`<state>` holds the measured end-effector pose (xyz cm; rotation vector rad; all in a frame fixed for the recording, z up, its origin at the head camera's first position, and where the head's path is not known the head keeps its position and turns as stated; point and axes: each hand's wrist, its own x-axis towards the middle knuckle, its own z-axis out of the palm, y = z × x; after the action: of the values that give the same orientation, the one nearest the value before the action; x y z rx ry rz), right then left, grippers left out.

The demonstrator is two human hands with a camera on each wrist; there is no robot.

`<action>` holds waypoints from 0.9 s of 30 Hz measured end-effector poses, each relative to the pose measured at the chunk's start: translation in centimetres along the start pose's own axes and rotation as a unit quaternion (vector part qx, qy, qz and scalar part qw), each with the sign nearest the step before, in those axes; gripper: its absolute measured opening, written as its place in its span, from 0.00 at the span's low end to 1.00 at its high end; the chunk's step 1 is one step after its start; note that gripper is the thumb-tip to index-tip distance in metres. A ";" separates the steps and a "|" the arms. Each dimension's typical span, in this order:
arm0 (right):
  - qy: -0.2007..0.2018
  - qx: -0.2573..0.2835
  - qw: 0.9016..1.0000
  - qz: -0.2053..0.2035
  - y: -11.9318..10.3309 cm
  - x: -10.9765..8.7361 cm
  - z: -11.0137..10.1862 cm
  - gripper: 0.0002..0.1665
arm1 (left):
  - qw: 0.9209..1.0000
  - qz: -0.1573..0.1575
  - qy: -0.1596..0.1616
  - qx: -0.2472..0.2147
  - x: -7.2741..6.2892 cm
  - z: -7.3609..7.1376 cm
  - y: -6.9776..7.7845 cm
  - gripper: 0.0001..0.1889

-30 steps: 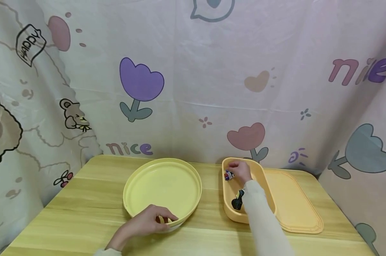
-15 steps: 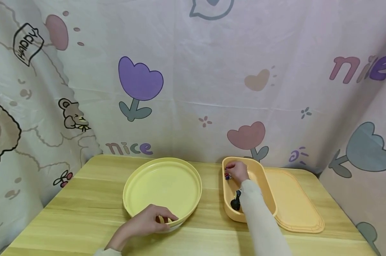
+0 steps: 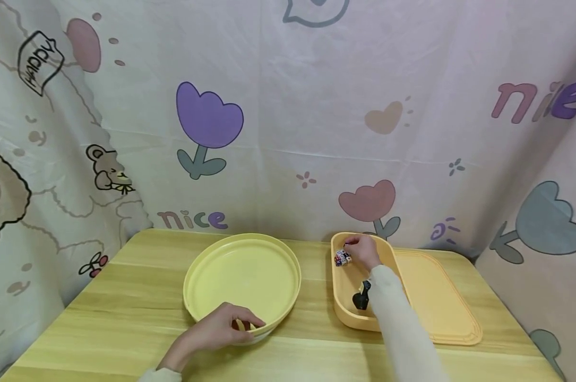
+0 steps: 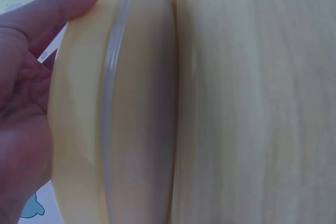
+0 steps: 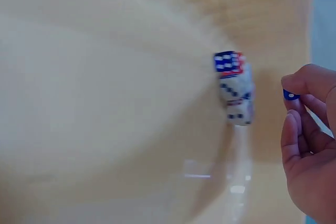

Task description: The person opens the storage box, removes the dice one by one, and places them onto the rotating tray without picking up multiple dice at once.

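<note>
In the head view my left hand point(image 3: 225, 329) holds the near edge of a round yellow container point(image 3: 247, 276). Thumb and fingers lie at its upper rim in the left wrist view, where a pale band point(image 4: 111, 66) runs around its side. My right hand point(image 3: 362, 251) is over the far end of an orange rectangular box point(image 3: 357, 321). It pinches a small blue die point(image 5: 290, 95) between thumb and fingers, beside a row of dice point(image 5: 235, 88) in white, blue and red. Those dice sit together in the box, near its wall.
An orange lid point(image 3: 440, 297) lies on the wooden table point(image 3: 125, 313) to the right of the box. A black device point(image 3: 362, 295) shows by the right sleeve, above the box. A printed curtain point(image 3: 278, 106) hangs behind the table.
My right hand covered the dice half a second ago; now it is a little to the right of them, with the blue die pinched. The black device moved along with the sleeve. The left hand stays put.
</note>
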<state>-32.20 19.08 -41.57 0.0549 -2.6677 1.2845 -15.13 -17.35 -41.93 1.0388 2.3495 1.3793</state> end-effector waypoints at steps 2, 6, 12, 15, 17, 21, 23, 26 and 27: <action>0.000 0.007 1.000 -0.008 -0.4 0.0 -0.5 0.06 | 1.000 -0.003 0.000 -0.004 0.0 -0.1 0.0 0.10; -0.014 0.025 0.999 -0.020 -1.1 -0.1 -1.4 0.07 | 1.000 0.005 -0.001 -0.001 0.0 -0.1 -0.1 0.10; -0.033 0.039 0.998 -0.043 -2.8 -0.8 -3.1 0.08 | 1.000 0.012 -0.003 0.003 0.0 -0.1 -0.1 0.10; -0.028 0.059 0.997 -0.052 -3.8 -1.3 -3.8 0.09 | 1.000 0.007 -0.002 0.005 -0.2 -0.3 0.0 0.10; -0.025 0.068 0.996 -0.056 -4.4 -1.7 -4.1 0.09 | 1.000 0.006 -0.002 0.004 -0.2 -0.4 0.0 0.10; -0.023 0.083 0.994 -0.064 -5.3 -2.9 -4.6 0.08 | 1.000 0.011 -0.006 0.000 0.0 -0.4 -0.1 0.10; -0.023 0.086 0.994 -0.069 -5.8 -3.7 -4.7 0.08 | 1.000 0.012 -0.007 -0.003 0.0 -0.3 -0.2 0.10; -0.021 0.091 0.993 -0.075 -6.5 -4.7 -4.7 0.09 | 1.000 0.015 -0.006 -0.004 0.0 -0.1 -0.3 0.10; -0.020 0.093 0.992 -0.077 -6.8 -5.0 -4.7 0.09 | 1.000 0.016 -0.005 -0.003 0.0 -0.1 -0.3 0.10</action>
<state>-25.84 18.26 -34.35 0.3084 -2.5109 1.4904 -15.35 -17.47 -42.15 1.0822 2.3299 1.3884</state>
